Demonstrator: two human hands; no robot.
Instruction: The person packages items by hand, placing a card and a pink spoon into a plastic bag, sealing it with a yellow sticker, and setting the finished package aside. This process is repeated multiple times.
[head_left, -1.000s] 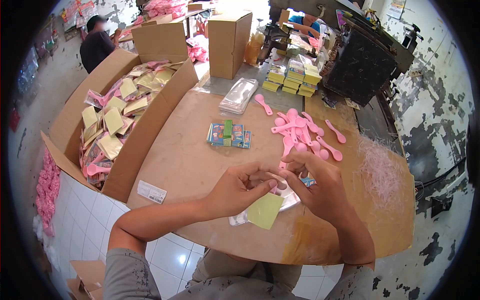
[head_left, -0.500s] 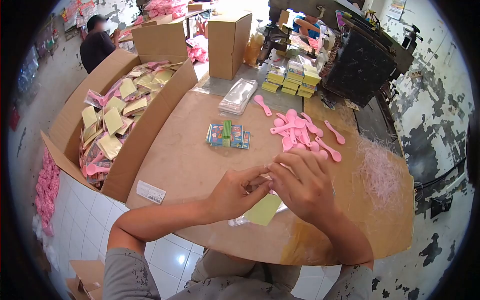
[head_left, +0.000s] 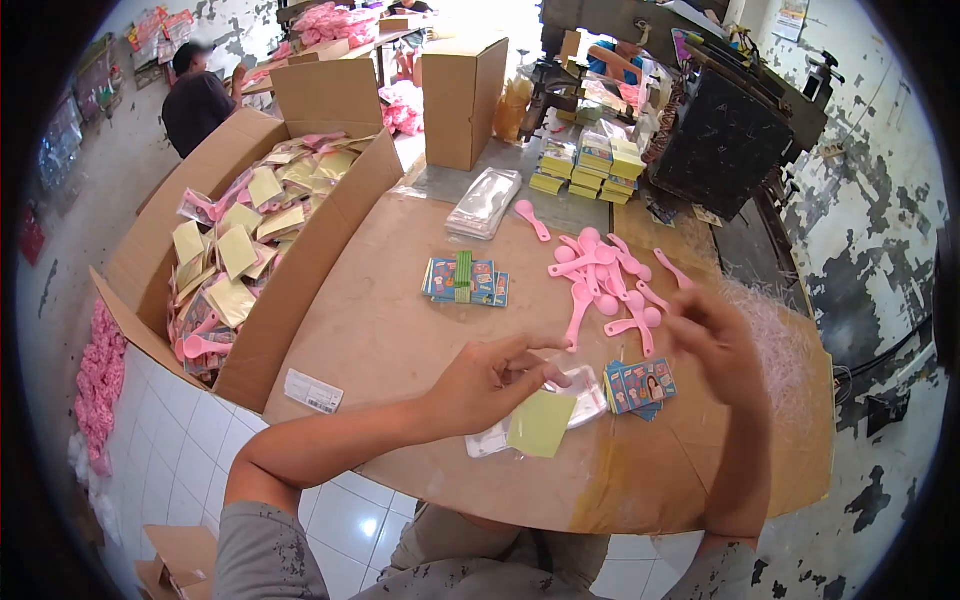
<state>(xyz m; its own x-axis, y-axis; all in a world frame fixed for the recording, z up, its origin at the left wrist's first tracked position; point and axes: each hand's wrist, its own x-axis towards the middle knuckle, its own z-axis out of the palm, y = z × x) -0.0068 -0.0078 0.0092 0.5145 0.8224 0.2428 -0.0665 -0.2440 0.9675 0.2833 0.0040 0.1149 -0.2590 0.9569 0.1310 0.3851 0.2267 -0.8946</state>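
Observation:
My left hand (head_left: 490, 385) pinches the top of a clear plastic bag holding a pale yellow card (head_left: 542, 424); something pink shows near the fingertips. Under it lies a pile of clear bags (head_left: 586, 394) on the cardboard-covered table. My right hand (head_left: 715, 340) is raised to the right, its fingers bent and smeared by motion, so any small thing in them cannot be made out. It is nearest to the pink spoons (head_left: 600, 258) and a loose stack of blue printed cards (head_left: 641, 386). Farther off, a green-banded bundle of cards (head_left: 463, 281) lies on the table.
At left stands an open carton (head_left: 300, 290) full of packed bags. Clear plastic sleeves (head_left: 484, 203), a closed carton (head_left: 462, 105) and stacked card bundles (head_left: 590, 160) are at the back. Plastic shreds (head_left: 775, 345) lie at right beside a dark machine (head_left: 720, 130). Another person (head_left: 195, 105) sits at back left.
My right hand has left the bag and moved to the right, uncovering the blue cards. My left hand keeps its hold on the bag. The view has shifted slightly.

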